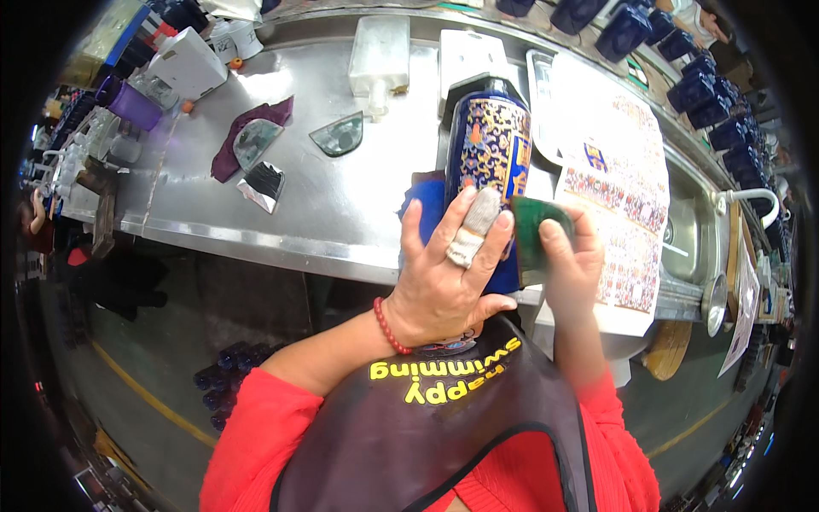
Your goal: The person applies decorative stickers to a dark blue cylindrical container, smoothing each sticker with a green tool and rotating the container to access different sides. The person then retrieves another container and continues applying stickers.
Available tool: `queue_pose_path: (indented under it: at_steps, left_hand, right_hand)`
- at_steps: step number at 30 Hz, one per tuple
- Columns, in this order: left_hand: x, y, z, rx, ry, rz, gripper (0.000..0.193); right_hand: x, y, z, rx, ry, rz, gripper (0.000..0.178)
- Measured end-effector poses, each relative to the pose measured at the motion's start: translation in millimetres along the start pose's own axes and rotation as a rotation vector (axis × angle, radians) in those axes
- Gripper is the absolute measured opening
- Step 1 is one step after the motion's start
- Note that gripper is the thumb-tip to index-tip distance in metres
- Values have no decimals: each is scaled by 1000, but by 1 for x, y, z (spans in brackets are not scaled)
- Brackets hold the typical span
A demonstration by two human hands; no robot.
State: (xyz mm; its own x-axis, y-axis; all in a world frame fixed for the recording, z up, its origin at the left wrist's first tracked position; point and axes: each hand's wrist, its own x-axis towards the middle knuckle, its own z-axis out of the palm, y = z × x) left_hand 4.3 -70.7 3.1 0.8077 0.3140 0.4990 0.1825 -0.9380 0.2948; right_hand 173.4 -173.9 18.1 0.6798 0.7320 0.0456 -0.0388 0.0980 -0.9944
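Note:
A dark blue bottle (496, 111) with a gold and orange floral pattern lies on its side at the table's near edge, its base toward me. My left hand (439, 286) holds it from above with spread fingers; a knitted wrap (474, 229) covers one finger. In my right hand (573, 264) a green flexible scraper (531, 230) is pinched between thumb and fingers, its blade against the bottle's right side. Part of a blue cloth or pad (425, 200) shows left of the bottle. What supports the bottle is mostly hidden.
Patterned decal sheets (627, 192) lie right of the bottle, before a sink (691, 230). Two rounded scrapers (256, 143) (338, 135), a purple cloth (226, 158) and a black-bristled brush (263, 183) lie left on the metal table (316, 205). Several blue bottles (627, 34) stand behind.

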Motion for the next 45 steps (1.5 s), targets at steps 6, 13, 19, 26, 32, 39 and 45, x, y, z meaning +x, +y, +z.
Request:
queue_pose_path:
  at_steps: [6, 13, 19, 26, 32, 39, 45]
  left_hand:
    - [5, -15, -20, -84, 42, -157, 102]
    - [40, -13, -6, -240, 61, -120, 100]
    - [54, -36, -16, -148, 25, -130, 101]
    - [78, -49, -4, -341, 9, -196, 102]
    - [78, -63, -1, -400, 19, -235, 99]
    - [83, -70, 2, -464, -11, -222, 93]
    - [68, -73, 7, -588, 44, -285, 89]
  right_hand:
    - [3, 7, 0, -230, -29, -52, 20]
    - [3, 6, 0, -299, -37, -85, 20]
    - [5, 7, -3, -352, -45, -87, 26]
    - [5, 5, 1, -288, -45, -87, 28]
    - [4, 16, -6, -266, -60, -71, 28]
    - [19, -5, -5, -237, -130, 8, 25]
    - [78, -28, -14, -828, -132, -492, 21]
